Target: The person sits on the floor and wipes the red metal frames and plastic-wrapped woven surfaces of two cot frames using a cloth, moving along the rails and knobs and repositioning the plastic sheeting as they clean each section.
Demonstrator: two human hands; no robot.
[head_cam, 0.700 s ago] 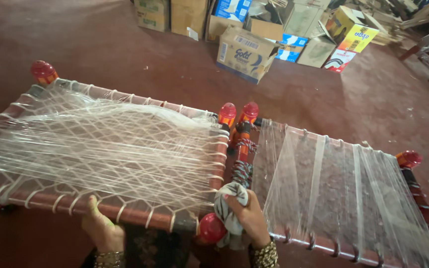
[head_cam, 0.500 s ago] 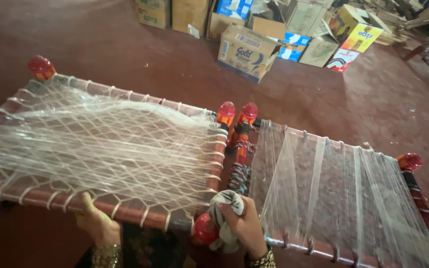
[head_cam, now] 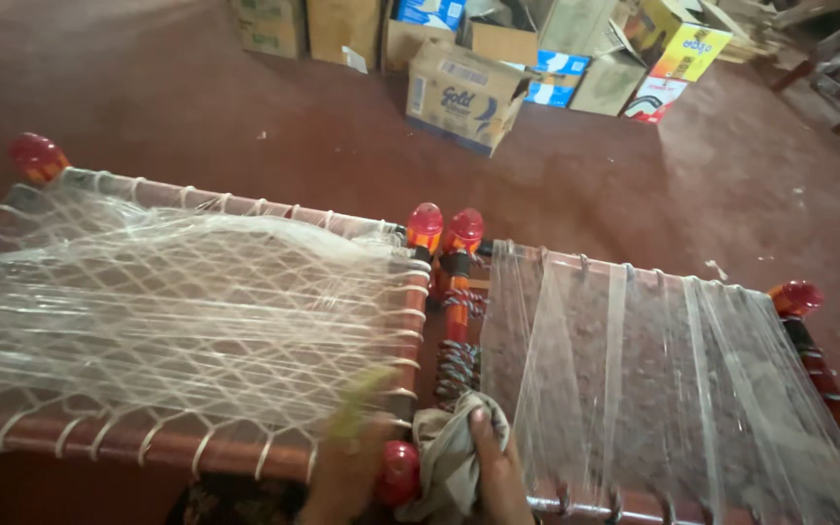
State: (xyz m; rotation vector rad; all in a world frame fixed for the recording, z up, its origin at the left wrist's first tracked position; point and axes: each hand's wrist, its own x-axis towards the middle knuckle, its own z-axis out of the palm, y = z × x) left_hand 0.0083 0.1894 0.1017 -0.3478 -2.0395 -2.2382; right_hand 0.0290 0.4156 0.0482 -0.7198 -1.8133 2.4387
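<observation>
Two woven rope cots wrapped in clear plastic film stand side by side, the left cot (head_cam: 177,301) and the right cot (head_cam: 673,369). My right hand (head_cam: 500,478) grips a crumpled grey cloth (head_cam: 442,449) at the near corner of the right cot, pressed against its striped leg post (head_cam: 456,362). My left hand (head_cam: 344,478) is blurred, right beside the red knob (head_cam: 400,471) on the left cot's near corner. A greenish smear (head_cam: 360,397) shows above its fingers; what it is cannot be told.
Several cardboard boxes (head_cam: 464,89) stand on the dark red floor (head_cam: 196,107) beyond the cots. Red knobs top the far corner posts (head_cam: 426,220), (head_cam: 37,154), (head_cam: 797,296). Furniture legs show at the top right.
My left hand left the near rail of the left cot and slid right to the red corner knob. My right hand with the cloth stays at the corner, shifted slightly.
</observation>
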